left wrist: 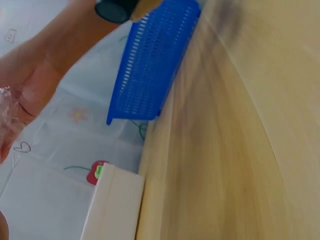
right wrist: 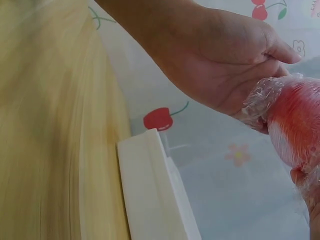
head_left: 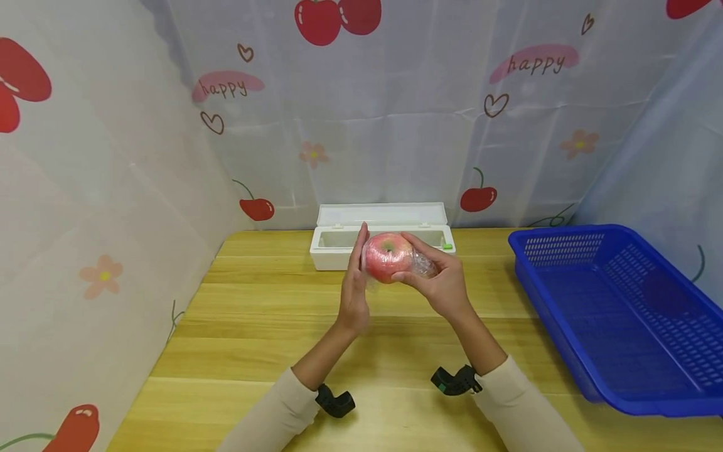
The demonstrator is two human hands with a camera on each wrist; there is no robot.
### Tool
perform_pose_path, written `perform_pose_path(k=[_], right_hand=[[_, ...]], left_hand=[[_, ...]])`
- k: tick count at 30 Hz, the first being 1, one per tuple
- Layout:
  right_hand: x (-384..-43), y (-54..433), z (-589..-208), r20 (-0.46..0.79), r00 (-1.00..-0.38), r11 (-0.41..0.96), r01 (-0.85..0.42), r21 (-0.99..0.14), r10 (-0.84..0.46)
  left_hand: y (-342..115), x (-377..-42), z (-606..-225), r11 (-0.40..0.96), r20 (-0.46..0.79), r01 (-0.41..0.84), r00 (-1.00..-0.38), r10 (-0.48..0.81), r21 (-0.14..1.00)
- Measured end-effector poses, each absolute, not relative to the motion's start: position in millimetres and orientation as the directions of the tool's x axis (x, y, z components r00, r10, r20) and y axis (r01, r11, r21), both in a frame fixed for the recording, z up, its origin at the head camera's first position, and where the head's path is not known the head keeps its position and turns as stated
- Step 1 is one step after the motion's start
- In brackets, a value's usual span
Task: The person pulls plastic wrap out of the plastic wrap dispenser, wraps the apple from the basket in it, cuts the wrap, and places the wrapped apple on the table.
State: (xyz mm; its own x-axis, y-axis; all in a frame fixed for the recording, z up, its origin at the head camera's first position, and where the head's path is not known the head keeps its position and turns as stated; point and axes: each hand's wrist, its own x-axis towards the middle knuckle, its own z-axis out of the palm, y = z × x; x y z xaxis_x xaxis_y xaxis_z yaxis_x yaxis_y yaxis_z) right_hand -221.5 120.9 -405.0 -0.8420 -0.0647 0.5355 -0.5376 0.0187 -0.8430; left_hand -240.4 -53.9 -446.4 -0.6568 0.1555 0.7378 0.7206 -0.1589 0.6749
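A red apple (head_left: 386, 258) wrapped in clear plastic film is held up between both hands above the table. My right hand (head_left: 447, 285) grips it from the right, thumb in front and fingers behind, with bunched film (head_left: 422, 265) beside the palm. Against the apple's left side lies my left hand (head_left: 354, 289), its fingers straight and pointing away. In the right wrist view the left palm (right wrist: 215, 65) faces the wrapped apple (right wrist: 300, 117), and its thumb stands apart. The left wrist view catches the right hand (left wrist: 30, 80) and some crinkled film (left wrist: 7, 115).
Behind the hands stands a long white box (head_left: 330, 260) with its lid (head_left: 381, 214) raised and a small green piece (head_left: 448, 247) at its right end. A blue plastic basket (head_left: 550, 333) occupies the right side of the wooden table (head_left: 271, 307). Printed curtains surround the table's back and sides.
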Motion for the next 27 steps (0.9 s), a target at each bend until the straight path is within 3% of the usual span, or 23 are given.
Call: perform_pose_path(k=[6,13,27], right_hand=[[-223.1,119.8,-407.4,0.573,-0.811,0.056,-0.582,-0.811,-0.117],[-223.1,116.1,-412.1,0.601,-0.79,0.046,-0.61,-0.791,-0.123],[-223.8,114.1,-415.4,0.568,-0.815,0.079,-0.578,-0.812,-0.117]], left_hand=[[-54.5,-238.8,-439.0,-0.306,0.615,0.558,-0.778,0.13,0.771],[-52.3,-231.9,-436.6,-0.314,0.54,0.485,-0.834,0.116,0.816],[-47.6,-228.9,-429.6,-0.339,0.562,0.503,-0.821,0.1,0.795]])
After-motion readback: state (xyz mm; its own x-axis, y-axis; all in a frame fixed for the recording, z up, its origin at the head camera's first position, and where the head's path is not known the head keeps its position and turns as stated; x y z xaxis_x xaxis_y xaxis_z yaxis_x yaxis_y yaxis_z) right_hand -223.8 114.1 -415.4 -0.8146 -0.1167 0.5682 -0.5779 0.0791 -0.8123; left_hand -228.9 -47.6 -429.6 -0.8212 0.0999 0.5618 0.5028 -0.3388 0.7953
